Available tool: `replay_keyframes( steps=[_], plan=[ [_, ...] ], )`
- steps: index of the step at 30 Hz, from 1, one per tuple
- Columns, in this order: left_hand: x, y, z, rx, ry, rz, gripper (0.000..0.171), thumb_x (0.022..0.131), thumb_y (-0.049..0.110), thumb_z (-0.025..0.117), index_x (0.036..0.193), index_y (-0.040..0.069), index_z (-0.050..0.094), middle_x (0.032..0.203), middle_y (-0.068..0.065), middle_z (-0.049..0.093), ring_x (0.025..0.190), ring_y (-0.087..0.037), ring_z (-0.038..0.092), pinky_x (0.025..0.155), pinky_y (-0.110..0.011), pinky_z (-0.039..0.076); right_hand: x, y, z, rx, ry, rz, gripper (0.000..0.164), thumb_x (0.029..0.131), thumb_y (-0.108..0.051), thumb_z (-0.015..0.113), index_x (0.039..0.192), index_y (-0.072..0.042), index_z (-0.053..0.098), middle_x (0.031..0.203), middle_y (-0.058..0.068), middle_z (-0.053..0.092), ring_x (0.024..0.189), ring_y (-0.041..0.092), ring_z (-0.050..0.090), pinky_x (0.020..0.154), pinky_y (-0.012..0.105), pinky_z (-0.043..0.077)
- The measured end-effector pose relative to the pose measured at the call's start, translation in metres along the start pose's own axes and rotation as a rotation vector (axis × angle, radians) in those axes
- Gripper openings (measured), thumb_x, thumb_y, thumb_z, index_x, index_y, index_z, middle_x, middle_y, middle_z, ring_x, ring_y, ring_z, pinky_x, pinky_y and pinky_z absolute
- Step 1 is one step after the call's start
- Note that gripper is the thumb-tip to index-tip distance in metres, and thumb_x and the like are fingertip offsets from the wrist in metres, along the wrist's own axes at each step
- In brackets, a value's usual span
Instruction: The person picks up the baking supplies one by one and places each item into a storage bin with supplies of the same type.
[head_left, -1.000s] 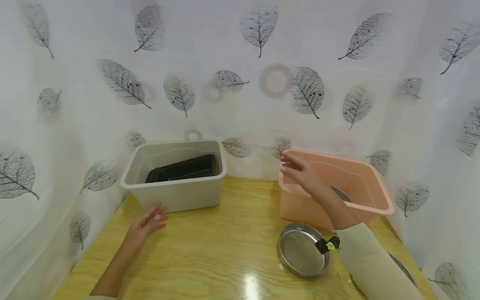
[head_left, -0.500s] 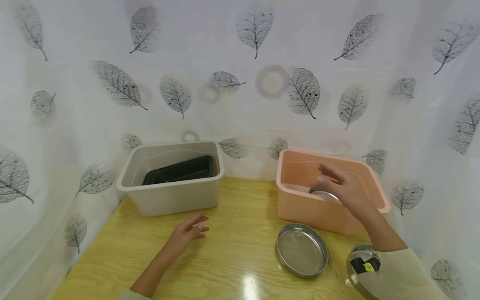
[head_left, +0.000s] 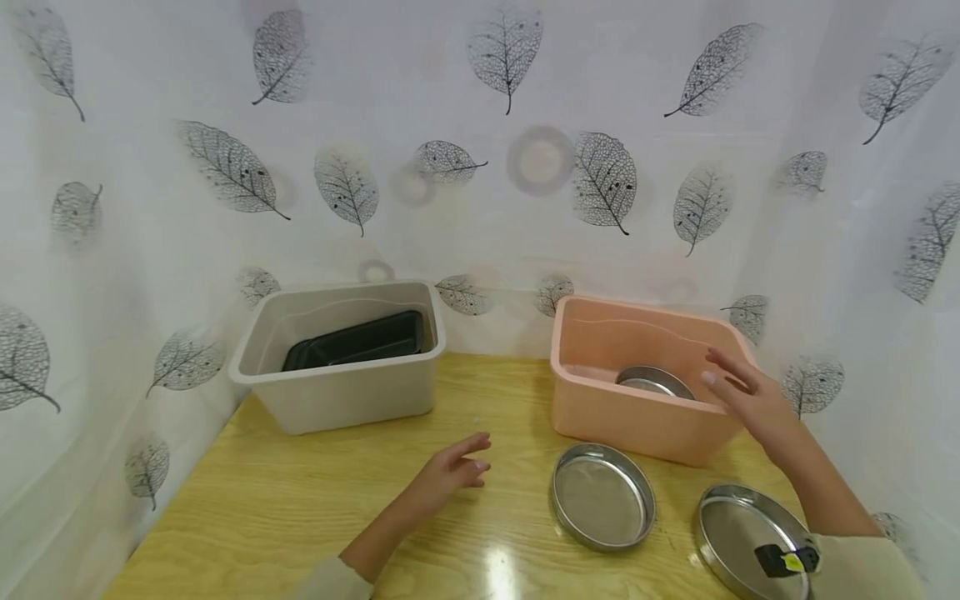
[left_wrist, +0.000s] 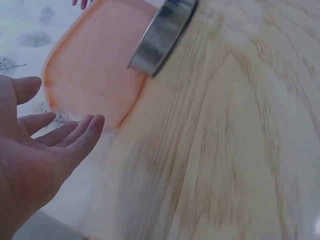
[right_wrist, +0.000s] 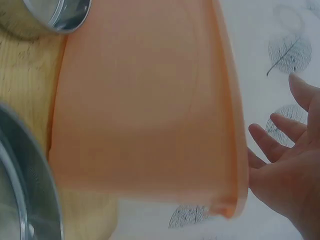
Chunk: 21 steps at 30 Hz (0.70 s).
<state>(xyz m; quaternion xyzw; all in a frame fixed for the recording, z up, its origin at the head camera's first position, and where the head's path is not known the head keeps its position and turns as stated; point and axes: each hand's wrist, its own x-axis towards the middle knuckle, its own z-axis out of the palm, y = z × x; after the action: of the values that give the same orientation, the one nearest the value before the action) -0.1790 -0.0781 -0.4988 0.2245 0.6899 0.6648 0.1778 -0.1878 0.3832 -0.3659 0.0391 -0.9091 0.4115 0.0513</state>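
My left hand point(head_left: 448, 475) hovers over the middle of the table, fingers loosely extended and holding nothing. In the left wrist view its palm and spread fingers show beside the pink bin. At the right, my right hand point(head_left: 753, 404) is over the front right rim of the pink bin point(head_left: 637, 429), fingers relaxed with nothing in them. One round metal cake pan point(head_left: 603, 498) lies on the table in front of the bin. A second round pan point(head_left: 738, 533) sits to its right, partly behind the right wrist's strap. Inside the pink bin is another round metal pan point(head_left: 652, 381).
A pale grey bin point(head_left: 352, 392) stands at the back left with dark rectangular pans point(head_left: 367, 342) in it. The wooden table point(head_left: 300, 508) meets a leaf-printed white curtain point(head_left: 480, 233) behind and at both sides.
My left hand has moved right, from near the grey bin to mid-table. The right hand has moved right across the pink bin, uncovering the pan inside and the right-hand pan on the table.
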Motion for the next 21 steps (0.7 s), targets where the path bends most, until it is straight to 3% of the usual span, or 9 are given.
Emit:
replay_keyframes(
  steps=[3,8,13,18,19,21],
  plan=[
    [0.009,-0.003,0.013,-0.006,-0.018,-0.019,0.058,0.106,0.02,0.052,0.157,0.0,0.03,0.158,-0.03,0.031,0.127,-0.048,0.054,0.099,-0.04,0.056,-0.005,0.012,-0.008,0.001,0.015,0.019,0.063,0.107,-0.042,0.048,0.162,-0.025,0.024,0.164,0.022,0.027,0.144,0.059,0.022,0.105,0.077,0.029],
    [0.023,-0.011,0.033,0.012,-0.029,-0.047,0.057,0.106,0.021,0.053,0.157,0.006,0.034,0.16,-0.024,0.032,0.115,-0.041,0.062,0.094,-0.04,0.058,-0.013,0.023,-0.018,-0.033,0.047,0.046,0.067,0.107,-0.043,0.046,0.162,-0.013,0.022,0.163,0.031,0.018,0.14,0.066,0.018,0.099,0.085,0.022],
    [0.033,-0.016,0.053,0.002,-0.063,-0.059,0.055,0.107,0.018,0.052,0.157,0.006,0.033,0.16,-0.024,0.033,0.114,-0.038,0.062,0.092,-0.039,0.059,-0.016,0.036,-0.023,-0.015,0.072,0.077,0.069,0.107,-0.041,0.047,0.162,-0.011,0.018,0.165,0.03,0.008,0.143,0.065,0.007,0.101,0.086,0.016],
    [0.04,-0.02,0.068,0.0,-0.07,-0.093,0.056,0.105,0.022,0.054,0.157,0.009,0.036,0.159,-0.02,0.037,0.11,-0.032,0.066,0.093,-0.038,0.058,-0.018,0.051,-0.024,0.024,0.076,0.097,0.07,0.108,-0.039,0.045,0.162,-0.007,0.015,0.164,0.031,0.009,0.145,0.06,0.01,0.106,0.081,0.017],
    [0.041,-0.02,0.071,-0.003,-0.071,-0.095,0.057,0.105,0.023,0.055,0.157,0.01,0.036,0.158,-0.02,0.037,0.11,-0.031,0.066,0.094,-0.038,0.058,-0.018,0.054,-0.024,0.018,0.076,0.099,0.069,0.108,-0.039,0.045,0.162,-0.008,0.015,0.163,0.032,0.011,0.147,0.055,0.014,0.114,0.071,0.025],
    [0.045,-0.022,0.076,-0.017,-0.079,-0.083,0.056,0.105,0.022,0.054,0.157,0.01,0.036,0.157,-0.02,0.038,0.117,-0.033,0.063,0.095,-0.038,0.057,-0.019,0.06,-0.023,0.02,0.068,0.101,0.068,0.108,-0.039,0.044,0.163,-0.01,0.014,0.164,0.03,0.011,0.151,0.043,0.019,0.117,0.041,0.039]
  ],
)
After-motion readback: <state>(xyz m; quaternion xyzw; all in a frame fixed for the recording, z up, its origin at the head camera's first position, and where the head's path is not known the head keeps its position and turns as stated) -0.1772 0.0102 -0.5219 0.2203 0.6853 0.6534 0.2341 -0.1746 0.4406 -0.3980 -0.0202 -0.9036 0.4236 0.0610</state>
